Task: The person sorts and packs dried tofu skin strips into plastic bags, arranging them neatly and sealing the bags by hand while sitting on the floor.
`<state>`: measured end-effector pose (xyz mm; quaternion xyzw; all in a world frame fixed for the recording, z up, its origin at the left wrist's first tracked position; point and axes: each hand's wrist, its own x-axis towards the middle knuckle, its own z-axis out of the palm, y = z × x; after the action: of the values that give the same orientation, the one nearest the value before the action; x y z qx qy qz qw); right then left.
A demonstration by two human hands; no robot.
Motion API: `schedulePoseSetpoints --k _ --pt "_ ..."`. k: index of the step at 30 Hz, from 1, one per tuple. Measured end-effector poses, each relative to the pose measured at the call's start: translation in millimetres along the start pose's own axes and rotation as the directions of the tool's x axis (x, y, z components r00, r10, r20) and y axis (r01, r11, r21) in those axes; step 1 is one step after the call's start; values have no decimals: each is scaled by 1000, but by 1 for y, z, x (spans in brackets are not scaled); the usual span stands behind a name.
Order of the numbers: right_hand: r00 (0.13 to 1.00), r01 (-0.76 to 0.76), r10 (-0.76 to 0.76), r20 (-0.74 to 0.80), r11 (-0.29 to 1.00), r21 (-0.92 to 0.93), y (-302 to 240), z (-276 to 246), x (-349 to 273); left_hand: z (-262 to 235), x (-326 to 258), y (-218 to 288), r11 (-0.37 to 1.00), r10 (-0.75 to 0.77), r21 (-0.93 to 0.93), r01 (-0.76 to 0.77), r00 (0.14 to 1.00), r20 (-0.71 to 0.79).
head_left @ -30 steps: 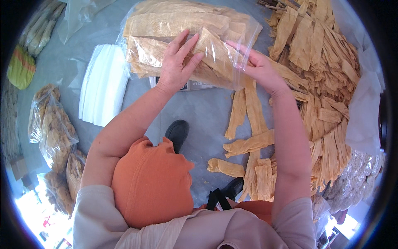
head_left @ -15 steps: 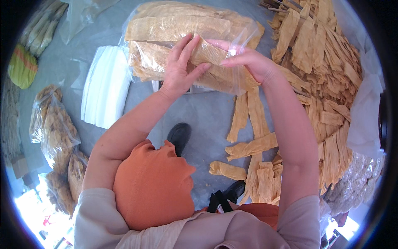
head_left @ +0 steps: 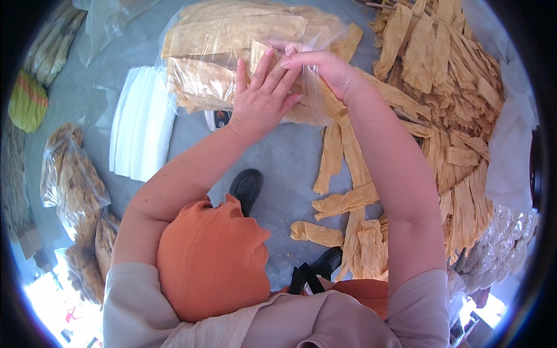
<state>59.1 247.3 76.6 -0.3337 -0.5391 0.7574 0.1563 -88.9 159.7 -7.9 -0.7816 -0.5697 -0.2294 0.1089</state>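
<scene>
A clear plastic bag (head_left: 197, 107) packed with long, ribbed tan dried strips (head_left: 249, 28) lies in front of me. My left hand (head_left: 261, 104) is open, its fingers spread over the near side of the bag. At the bag's open right end, my right hand (head_left: 325, 69) grips the loose plastic between thumb and fingers. Its thumb comes close to the left fingertips, while its other fingers are partly hidden behind the film. The corner of a flat device with a dark panel, like a scale (head_left: 219, 120), shows under the bag.
A large heap of tan strips (head_left: 464, 110) covers the right side, with loose strips (head_left: 345, 200) on the floor nearby. To the left lie a stack of white plastic sheets (head_left: 142, 124) and filled clear bags (head_left: 81, 185). A yellow-green sack (head_left: 28, 101) sits farther left.
The bag appears slightly farther left. My left fingers have spread flatter over it, and my right hand has come left, its thumb now close to the left fingertips.
</scene>
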Motion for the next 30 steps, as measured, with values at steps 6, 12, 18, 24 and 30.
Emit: schedulePoseSetpoints --k 6,12,18,24,30 --pt "989 146 -146 23 935 -323 6 -26 -50 -6 0 -2 997 -39 -70 42 998 43" --pt "899 157 -313 -307 883 -442 31 -32 -61 -9 1 1 997 -8 -72 10 1000 27" --pt "858 266 -390 -334 893 -362 35 -22 -36 -6 4 9 991 10 -132 -9 1000 3" --pt "841 83 -155 -518 983 -161 49 -25 -78 -8 2 7 988 21 -156 -20 1000 5" --pt "807 236 -396 -438 896 -376 61 -25 -48 -8 5 20 987 57 -148 -55 998 15"
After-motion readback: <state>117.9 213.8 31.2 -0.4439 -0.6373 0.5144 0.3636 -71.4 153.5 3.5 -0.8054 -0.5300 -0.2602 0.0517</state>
